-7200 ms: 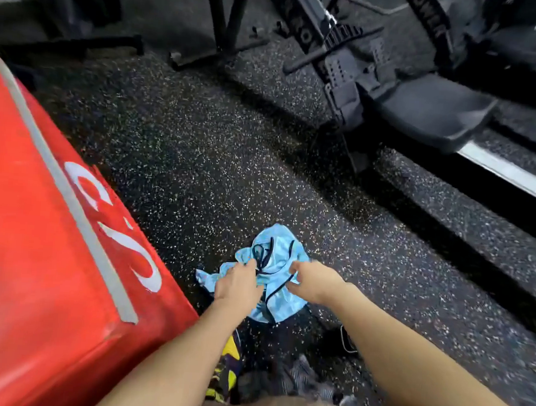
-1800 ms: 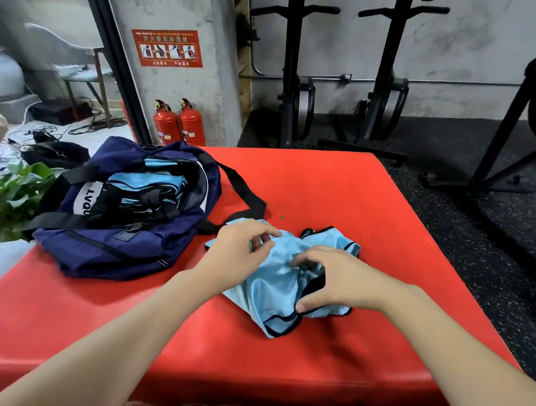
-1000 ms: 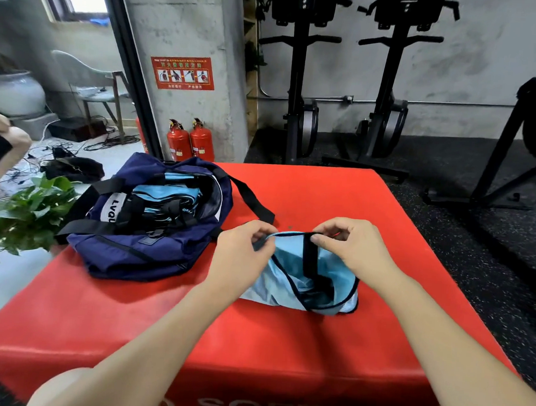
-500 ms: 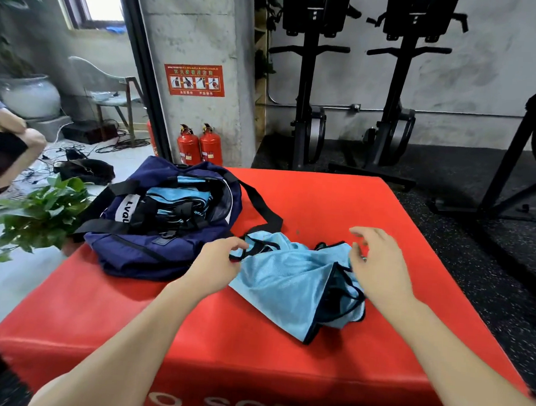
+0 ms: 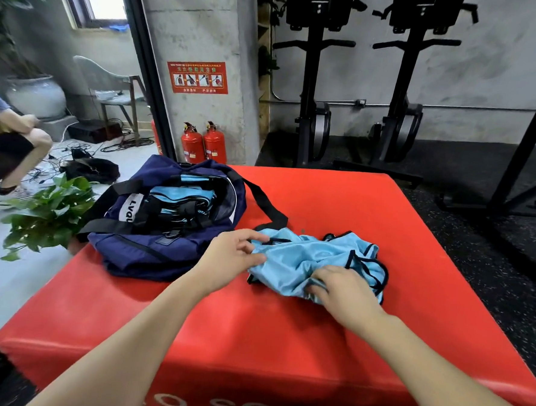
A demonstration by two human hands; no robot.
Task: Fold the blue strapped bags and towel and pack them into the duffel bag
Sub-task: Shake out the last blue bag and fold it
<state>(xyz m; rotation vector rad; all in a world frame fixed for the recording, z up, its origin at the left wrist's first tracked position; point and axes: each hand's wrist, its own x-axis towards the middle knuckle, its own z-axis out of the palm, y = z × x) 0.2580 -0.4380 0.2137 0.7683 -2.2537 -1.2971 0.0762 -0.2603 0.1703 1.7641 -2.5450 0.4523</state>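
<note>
Head view: a red padded box holds one open navy duffel bag, blue bags folded inside, and beside it one crumpled light-blue bag with black trim. Left hand pinches its edge; right hand grips its cloth. Two fire extinguishers stand behind.

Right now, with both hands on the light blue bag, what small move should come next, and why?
Probably pull the two hands apart to spread the light blue bag flat. It lies crumpled on the red box, the left hand pinching its left edge and the right hand gripping its near edge, so no clean fold is possible yet.
</note>
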